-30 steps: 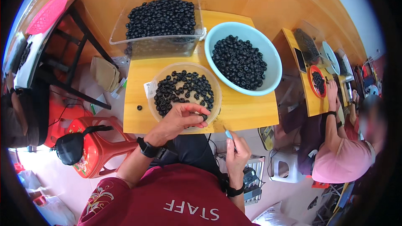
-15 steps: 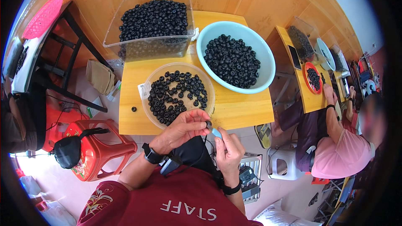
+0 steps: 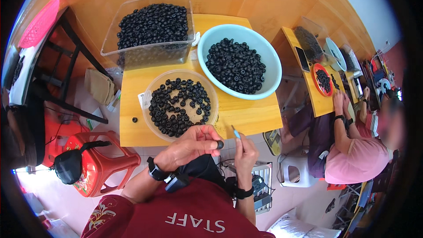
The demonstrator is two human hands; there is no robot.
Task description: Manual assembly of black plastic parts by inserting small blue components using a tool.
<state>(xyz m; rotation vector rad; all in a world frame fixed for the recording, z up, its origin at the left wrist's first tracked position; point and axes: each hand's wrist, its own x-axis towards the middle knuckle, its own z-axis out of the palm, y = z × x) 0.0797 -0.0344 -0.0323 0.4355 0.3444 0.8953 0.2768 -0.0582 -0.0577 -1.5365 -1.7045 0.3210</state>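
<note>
My left hand [image 3: 192, 146] pinches a small round black rubber-like part [image 3: 220, 144] between thumb and fingertips, just off the table's near edge. To its right, my right hand [image 3: 246, 154] grips a slim tool with a light blue handle [image 3: 237, 134]. Its thin tip points up and away, apart from the part; whether it is a blade is too small to tell. Beyond my left hand stands a round clear tub [image 3: 215, 110] with a layer of black ring-shaped parts [image 3: 169, 125]. One loose black part [image 3: 135, 119] lies left of the tub.
At the back of the wooden table [image 3: 246, 119] stand a clear rectangular bin [image 3: 150, 57] and a pale blue basin [image 3: 275, 68], both heaped with black parts. A red stool [image 3: 105, 163] is at left. A co-worker in pink [image 3: 357, 161] sits at another table [image 3: 315, 94] on the right.
The blue-handled tool has moved away from the black part, and its tip now points upward. My left hand still holds the part. The whole view has shifted slightly.
</note>
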